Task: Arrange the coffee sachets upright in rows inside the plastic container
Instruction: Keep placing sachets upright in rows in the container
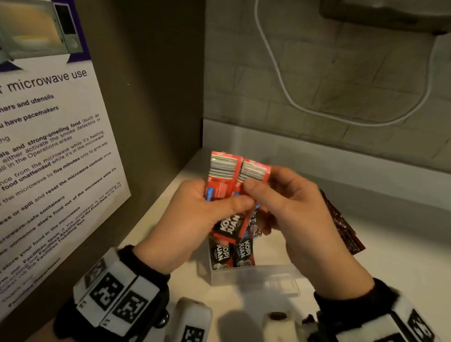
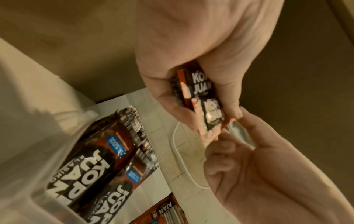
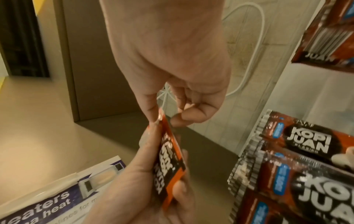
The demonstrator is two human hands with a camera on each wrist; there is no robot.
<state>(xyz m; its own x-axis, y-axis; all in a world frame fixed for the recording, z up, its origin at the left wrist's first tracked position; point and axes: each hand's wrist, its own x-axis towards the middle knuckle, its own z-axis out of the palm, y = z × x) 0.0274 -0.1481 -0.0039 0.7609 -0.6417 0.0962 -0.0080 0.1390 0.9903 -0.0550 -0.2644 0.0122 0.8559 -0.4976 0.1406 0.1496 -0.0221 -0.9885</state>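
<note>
Head view: left hand (image 1: pixel 192 215) grips 2 sachets (image 1: pixel 225 181); right hand (image 1: pixel 294 206) pinches 1. Square edges, then lower toward 6 o'clock into box (image 1: pixel 254 279).

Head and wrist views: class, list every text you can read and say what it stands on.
"KOPI JUAN": sachets in the container, and those both hands hold.
"microwave use": poster heading.
"you have pacemakers": poster line.
"...eaters": poster, right wrist view.
Blue sachet badges: blurred.
Wrist tags: codes only.
</note>
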